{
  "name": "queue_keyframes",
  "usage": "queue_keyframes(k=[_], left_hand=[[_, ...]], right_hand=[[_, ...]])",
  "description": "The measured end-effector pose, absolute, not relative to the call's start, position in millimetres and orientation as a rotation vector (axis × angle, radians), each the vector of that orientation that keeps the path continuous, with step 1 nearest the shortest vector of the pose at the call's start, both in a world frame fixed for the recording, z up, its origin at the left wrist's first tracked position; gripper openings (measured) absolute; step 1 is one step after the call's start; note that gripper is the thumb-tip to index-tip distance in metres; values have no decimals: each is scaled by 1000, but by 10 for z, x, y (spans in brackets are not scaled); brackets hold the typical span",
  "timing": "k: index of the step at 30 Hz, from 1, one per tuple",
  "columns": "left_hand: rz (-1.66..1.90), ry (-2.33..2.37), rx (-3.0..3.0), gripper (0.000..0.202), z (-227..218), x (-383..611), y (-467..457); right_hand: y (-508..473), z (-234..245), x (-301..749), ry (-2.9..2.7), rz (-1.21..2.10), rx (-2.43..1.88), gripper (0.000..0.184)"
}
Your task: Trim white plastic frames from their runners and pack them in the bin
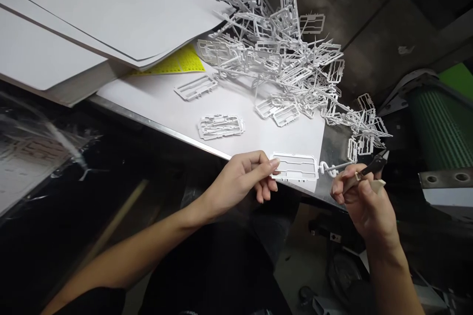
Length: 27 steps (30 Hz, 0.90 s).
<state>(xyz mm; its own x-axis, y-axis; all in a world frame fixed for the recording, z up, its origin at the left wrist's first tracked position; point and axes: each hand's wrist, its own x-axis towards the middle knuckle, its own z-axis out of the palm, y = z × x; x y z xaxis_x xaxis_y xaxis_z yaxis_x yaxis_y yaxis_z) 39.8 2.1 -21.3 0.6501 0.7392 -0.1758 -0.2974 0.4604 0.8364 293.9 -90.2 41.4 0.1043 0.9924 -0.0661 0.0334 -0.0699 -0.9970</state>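
Note:
In the head view my left hand (246,172) pinches the left end of a flat white plastic frame (295,174) between thumb and fingers. The frame has long slots and hangs over the table's front edge. A curled white sprue (328,168) runs from its right end toward my right hand (360,189). My right hand is closed on a small hand tool (373,165) with a dark, pointed head and a pale part; its exact kind is unclear. Whether those fingers also touch the sprue, I cannot tell. A small stack of similar frames (220,127) lies left of my left hand.
A tangled heap of white frames and sprues (281,54) spreads across the back of the table. One loose frame (195,87) lies near a yellow printed sheet (177,61). Large white sheets (92,15) overhang at left. A green ribbed object (443,123) stands at right.

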Motion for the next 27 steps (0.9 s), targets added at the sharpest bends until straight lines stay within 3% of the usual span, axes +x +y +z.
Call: queue_keyframes(k=[3, 6, 7, 11, 15, 19, 23, 27], left_hand=[[875, 652, 1146, 30, -264, 399, -9], [1200, 637, 1556, 7, -364, 389, -2], [1238, 597, 1631, 7, -392, 383, 6], [980, 544, 1521, 40, -413, 363, 33], [875, 634, 1487, 44, -378, 367, 38], [860, 644, 1637, 61, -392, 369, 51], [1119, 706, 1927, 48, -418, 360, 56], [1328, 790, 2011, 47, -423, 353, 45]], right_hand=[[-874, 427, 2942, -1038, 1204, -1352, 38], [-872, 428, 2974, -1090, 1131, -1475, 35], [-878, 425, 2984, -1140, 1077, -1523, 33], [-916, 402, 2994, -1399, 768, -1632, 25], [-927, 359, 3000, -1575, 628, -1650, 15], [-904, 350, 3000, -1630, 518, -1702, 14], [-936, 429, 2982, -1632, 394, -1790, 21], [-1009, 501, 2950, -1699, 575, -1874, 24]])
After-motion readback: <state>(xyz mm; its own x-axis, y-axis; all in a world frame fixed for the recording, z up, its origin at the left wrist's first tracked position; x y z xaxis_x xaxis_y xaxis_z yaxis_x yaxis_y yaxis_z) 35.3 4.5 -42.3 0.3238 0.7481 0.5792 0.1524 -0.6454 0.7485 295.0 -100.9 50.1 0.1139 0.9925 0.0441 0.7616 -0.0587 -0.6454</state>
